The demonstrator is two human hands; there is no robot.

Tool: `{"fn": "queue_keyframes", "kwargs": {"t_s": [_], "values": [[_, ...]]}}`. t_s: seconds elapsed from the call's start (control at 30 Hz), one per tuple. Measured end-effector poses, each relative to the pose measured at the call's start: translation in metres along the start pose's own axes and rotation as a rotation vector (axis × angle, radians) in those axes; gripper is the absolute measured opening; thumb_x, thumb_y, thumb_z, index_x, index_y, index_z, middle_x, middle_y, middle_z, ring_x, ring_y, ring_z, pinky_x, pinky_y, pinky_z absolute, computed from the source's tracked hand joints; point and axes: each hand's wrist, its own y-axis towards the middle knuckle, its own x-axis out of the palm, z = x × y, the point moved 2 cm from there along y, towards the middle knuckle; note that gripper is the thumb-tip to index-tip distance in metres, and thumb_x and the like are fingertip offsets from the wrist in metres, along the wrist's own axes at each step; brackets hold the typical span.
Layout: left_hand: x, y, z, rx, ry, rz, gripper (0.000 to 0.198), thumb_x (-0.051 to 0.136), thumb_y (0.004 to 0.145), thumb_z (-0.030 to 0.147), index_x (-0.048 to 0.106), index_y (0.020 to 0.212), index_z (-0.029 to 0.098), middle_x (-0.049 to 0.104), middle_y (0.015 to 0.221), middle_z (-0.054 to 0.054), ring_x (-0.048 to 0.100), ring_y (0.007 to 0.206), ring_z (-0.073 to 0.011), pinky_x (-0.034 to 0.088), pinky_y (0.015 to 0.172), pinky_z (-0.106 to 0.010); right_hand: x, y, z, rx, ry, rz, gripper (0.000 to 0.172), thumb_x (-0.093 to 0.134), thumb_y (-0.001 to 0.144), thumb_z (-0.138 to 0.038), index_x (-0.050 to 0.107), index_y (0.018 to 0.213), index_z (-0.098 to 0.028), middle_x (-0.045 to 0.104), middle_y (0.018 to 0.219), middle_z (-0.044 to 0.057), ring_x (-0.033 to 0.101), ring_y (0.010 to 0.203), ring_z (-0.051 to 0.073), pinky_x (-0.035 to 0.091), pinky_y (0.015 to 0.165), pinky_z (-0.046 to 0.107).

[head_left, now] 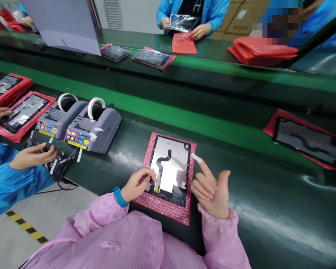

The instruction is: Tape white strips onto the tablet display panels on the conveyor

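Note:
A tablet screen panel (175,170), black-framed with a silvery back, lies face down on a red bubble-wrap pouch (162,208). A black flex cable (160,164) curves down its back to a yellow-edged end, with a pale tape strip beside it. My left hand (138,183) rests at the panel's left edge, fingers loosely bent, their tips at the cable's lower part; nothing is visibly gripped. Right of the panel, my right hand (211,190) is raised with index finger and thumb spread, the others curled. A short white tape strip (196,158) sticks to its index fingertip.
Two grey tape dispensers (93,129) stand left on the green bench, tape ends protruding. A co-worker's hands (35,156) are further left, near another panel on red wrap. Another panel (308,140) lies right. Across the raised ledge, a person handles a clear bag (182,23).

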Motion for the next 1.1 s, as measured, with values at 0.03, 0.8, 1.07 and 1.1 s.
{"fn": "queue_keyframes", "kwargs": {"t_s": [0.03,0.8,1.07,1.1], "values": [[0.0,0.0,0.0,-0.002,0.005,0.002,0.016,0.043,0.097,0.016,0.059,0.099,0.016,0.066,0.09,-0.005,0.063,0.085,-0.0145,0.048,0.082,-0.028,0.0,-0.001,0.0,0.004,-0.007,-0.007,0.065,0.042,0.084,-0.077,0.066,0.12,-0.028,0.014,0.045,-0.012,0.002,0.036,0.006,0.009,0.028,0.015],[-0.002,0.004,-0.002,0.152,0.517,0.158,0.032,0.04,0.088,0.003,0.059,0.105,0.022,0.059,0.114,-0.008,0.05,0.116,-0.0228,0.04,0.104,-0.046,-0.003,0.021,0.033,-0.502,-1.373,0.243,0.021,0.063,0.087,-0.044,0.07,0.083,-0.024,0.061,0.1,0.007,0.054,0.1,0.026,0.04,0.094,0.047],[0.005,0.002,0.001,0.115,0.752,0.05,0.037,0.044,0.087,0.006,0.052,0.119,0.021,0.057,0.131,-0.008,0.036,0.136,-0.0276,0.03,0.113,-0.053,0.019,0.013,0.039,-0.344,-1.505,-0.197,0.015,0.055,0.094,-0.036,0.065,0.089,-0.026,0.061,0.106,0.005,0.055,0.105,0.022,0.04,0.096,0.042],[0.005,0.002,0.001,0.116,0.765,0.04,0.037,0.045,0.087,0.006,0.053,0.12,0.021,0.057,0.132,-0.008,0.036,0.136,-0.0278,0.03,0.113,-0.053,0.022,0.01,0.04,-0.294,-1.512,-0.254,0.014,0.055,0.094,-0.036,0.064,0.089,-0.026,0.061,0.106,0.005,0.055,0.105,0.022,0.041,0.096,0.041]]}}
